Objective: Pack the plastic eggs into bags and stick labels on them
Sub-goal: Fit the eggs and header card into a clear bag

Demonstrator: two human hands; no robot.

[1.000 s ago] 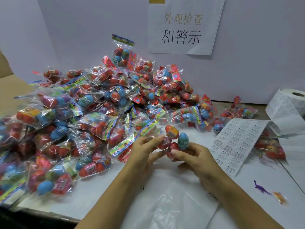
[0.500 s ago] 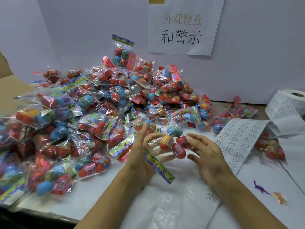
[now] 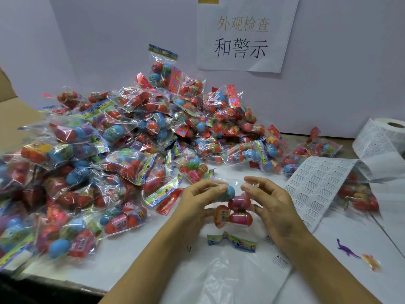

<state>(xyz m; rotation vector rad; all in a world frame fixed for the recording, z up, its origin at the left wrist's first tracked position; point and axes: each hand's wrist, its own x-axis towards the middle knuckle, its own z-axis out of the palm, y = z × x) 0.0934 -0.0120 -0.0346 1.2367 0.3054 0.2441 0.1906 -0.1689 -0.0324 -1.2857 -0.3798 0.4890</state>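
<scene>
Since half a second ago the bag's printed header card [image 3: 231, 240] has swung from beside the left palm to hang below the eggs, just above the surface [image 3: 135, 255]. Both hands grip one clear bag [image 3: 235, 207] in front of the person: the left hand [image 3: 202, 199] pinches its upper part around a blue egg [image 3: 230, 191], and the right hand [image 3: 268, 201] pinches the film beside it. Inside the bag sit that blue egg, two pink-red eggs [image 3: 240, 210] and an orange egg [image 3: 221, 216], bunched together.

Behind and to the left rises a large pile of filled bags [image 3: 131, 139], each holding several red and blue eggs under a coloured header. A label sheet [image 3: 315, 189] unrolls from a label roll [image 3: 390, 132] at the right, draped over another filled bag [image 3: 359, 198]. Near the right edge lie a purple toy dinosaur [image 3: 346, 250] and an orange toy [image 3: 371, 261].
</scene>
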